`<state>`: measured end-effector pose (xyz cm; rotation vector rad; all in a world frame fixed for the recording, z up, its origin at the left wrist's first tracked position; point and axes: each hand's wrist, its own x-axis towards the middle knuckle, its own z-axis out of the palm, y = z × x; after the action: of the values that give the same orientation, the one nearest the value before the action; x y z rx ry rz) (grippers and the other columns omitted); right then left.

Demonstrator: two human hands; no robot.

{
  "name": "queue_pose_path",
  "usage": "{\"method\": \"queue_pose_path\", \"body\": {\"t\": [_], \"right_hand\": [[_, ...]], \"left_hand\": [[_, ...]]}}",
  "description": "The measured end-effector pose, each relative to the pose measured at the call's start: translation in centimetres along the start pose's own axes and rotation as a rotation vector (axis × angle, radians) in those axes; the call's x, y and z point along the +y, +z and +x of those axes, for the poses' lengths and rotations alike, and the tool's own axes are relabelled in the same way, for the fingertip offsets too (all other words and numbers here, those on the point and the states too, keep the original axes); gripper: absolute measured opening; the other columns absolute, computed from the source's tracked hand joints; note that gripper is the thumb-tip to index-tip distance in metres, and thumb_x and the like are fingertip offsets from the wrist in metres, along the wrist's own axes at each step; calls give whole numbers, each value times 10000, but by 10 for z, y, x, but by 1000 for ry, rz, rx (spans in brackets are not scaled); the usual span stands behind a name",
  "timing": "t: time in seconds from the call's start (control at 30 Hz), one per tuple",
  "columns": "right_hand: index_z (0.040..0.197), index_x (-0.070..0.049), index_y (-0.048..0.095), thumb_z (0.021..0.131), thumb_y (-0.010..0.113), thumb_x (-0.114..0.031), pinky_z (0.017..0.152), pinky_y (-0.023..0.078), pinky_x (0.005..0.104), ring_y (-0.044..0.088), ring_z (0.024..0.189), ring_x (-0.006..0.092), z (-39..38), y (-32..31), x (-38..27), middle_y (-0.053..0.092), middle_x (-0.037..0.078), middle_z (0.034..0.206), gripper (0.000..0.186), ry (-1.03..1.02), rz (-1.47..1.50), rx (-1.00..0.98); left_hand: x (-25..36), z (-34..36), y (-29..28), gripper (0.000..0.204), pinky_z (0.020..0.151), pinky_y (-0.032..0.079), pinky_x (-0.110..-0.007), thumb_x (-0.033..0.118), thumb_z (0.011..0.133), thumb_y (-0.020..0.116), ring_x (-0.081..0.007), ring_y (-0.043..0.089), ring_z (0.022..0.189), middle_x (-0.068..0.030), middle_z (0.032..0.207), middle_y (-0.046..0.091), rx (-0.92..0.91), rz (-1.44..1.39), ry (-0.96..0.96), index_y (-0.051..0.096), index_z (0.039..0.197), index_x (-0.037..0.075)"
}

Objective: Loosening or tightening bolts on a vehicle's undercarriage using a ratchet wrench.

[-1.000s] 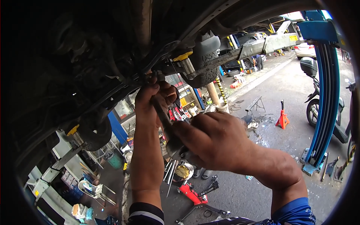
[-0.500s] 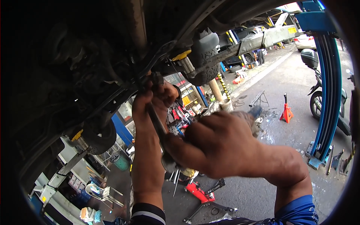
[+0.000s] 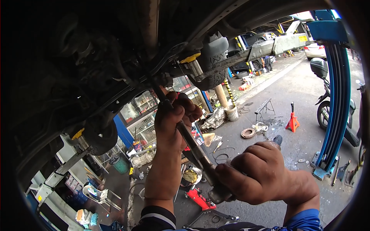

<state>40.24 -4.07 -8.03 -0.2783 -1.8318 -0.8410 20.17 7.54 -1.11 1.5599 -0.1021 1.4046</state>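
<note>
Overhead, above both hands: dark underside of a raised car (image 3: 96, 57), filling the upper left.
Far left of the left hand: a wheel hub (image 3: 101, 135) hanging under the car, with a yellow-tipped strut beside it.
Left hand (image 3: 171, 123): raised, fingers curled tight around the upper part of a long metal bar (image 3: 190, 144), just below the car's underside.
Long metal bar: runs on a slant from the suspension parts above the left hand, down and right into the right hand; its top end is lost among dark parts, so the exact contact point cannot be told.
Below the left forearm: a red floor jack (image 3: 200, 200) on the floor.
Right hand (image 3: 258, 177): lower and to the right of the left hand, closed in a fist around the bar's thick lower end.
Beyond the right hand: grey concrete floor (image 3: 269, 92) with a red jack stand (image 3: 293, 121) and a coil of hose.
Far right of the right hand: a blue lift post (image 3: 339, 96), with a parked scooter (image 3: 327, 100) partly behind it.
</note>
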Motion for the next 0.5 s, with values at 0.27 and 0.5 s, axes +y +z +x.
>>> {"method": "queue_pose_path", "body": {"t": [0.27, 0.5], "right_hand": [[1018, -121, 557, 725, 735, -299, 455, 363, 262, 509, 531, 126, -12, -41, -30, 504, -5, 682, 387, 65, 12, -30], [1000, -173, 582, 727, 680, -179, 828, 485, 446, 610, 762, 238, -38, -83, -87, 617, 43, 869, 291, 544, 8, -26]], "left_hand": [[-12, -25, 18, 508, 765, 528, -406, 137, 801, 674, -269, 642, 832, -135, 910, 634, -165, -33, 31, 469, 1265, 110], [-20, -26, 26, 470, 718, 504, -392, 149, 833, 646, -267, 641, 790, -147, 874, 630, -107, -2, -6, 453, 1256, 80]]}}
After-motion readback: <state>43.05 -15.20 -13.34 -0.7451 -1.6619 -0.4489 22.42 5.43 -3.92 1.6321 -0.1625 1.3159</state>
